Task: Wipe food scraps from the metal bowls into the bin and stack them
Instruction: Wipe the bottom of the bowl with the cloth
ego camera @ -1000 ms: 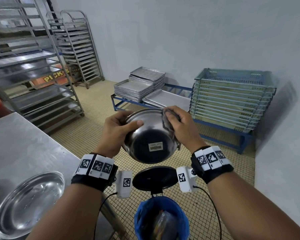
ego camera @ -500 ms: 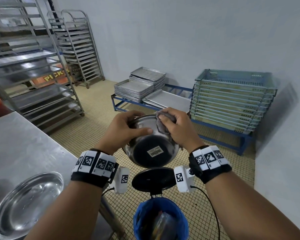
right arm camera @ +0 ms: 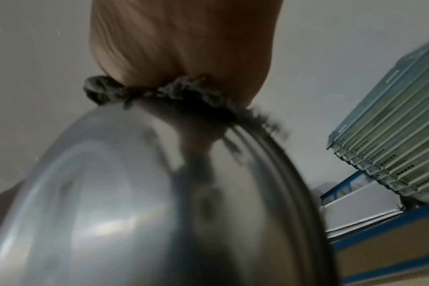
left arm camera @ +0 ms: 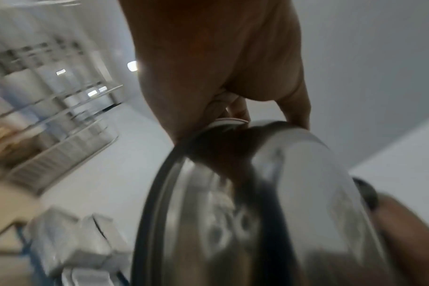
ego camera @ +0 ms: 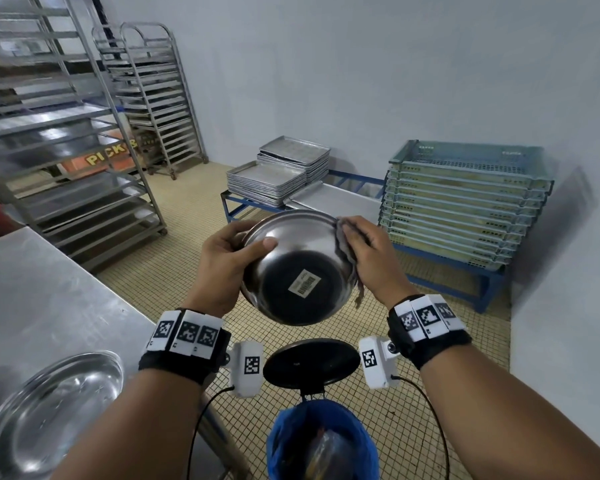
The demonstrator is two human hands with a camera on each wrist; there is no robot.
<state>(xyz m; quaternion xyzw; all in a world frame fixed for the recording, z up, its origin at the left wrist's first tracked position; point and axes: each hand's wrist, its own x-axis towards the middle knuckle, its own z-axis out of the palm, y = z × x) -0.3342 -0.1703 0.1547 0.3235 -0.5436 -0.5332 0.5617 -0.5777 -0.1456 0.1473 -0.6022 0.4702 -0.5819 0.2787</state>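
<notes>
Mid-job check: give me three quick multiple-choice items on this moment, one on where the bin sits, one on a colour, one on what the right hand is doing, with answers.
1. Where is the bin relative to the held metal bowl?
A. Below it, on the floor
B. On the steel table
C. Beside the tray rack

2. What colour is the bin liner?
A. Black
B. Blue
C. White

3. What is the right hand doing?
A. Hanging idle
B. Lifting the bin lid
C. Pressing a grey cloth on the bowl's rim

Answers:
1 A, the head view shows the bin low in the frame, under the bowl.
2 B, the bag folded over the bin's mouth is blue.
3 C, the cloth is bunched under that hand at the rim while the left hand grips the opposite edge.
</notes>
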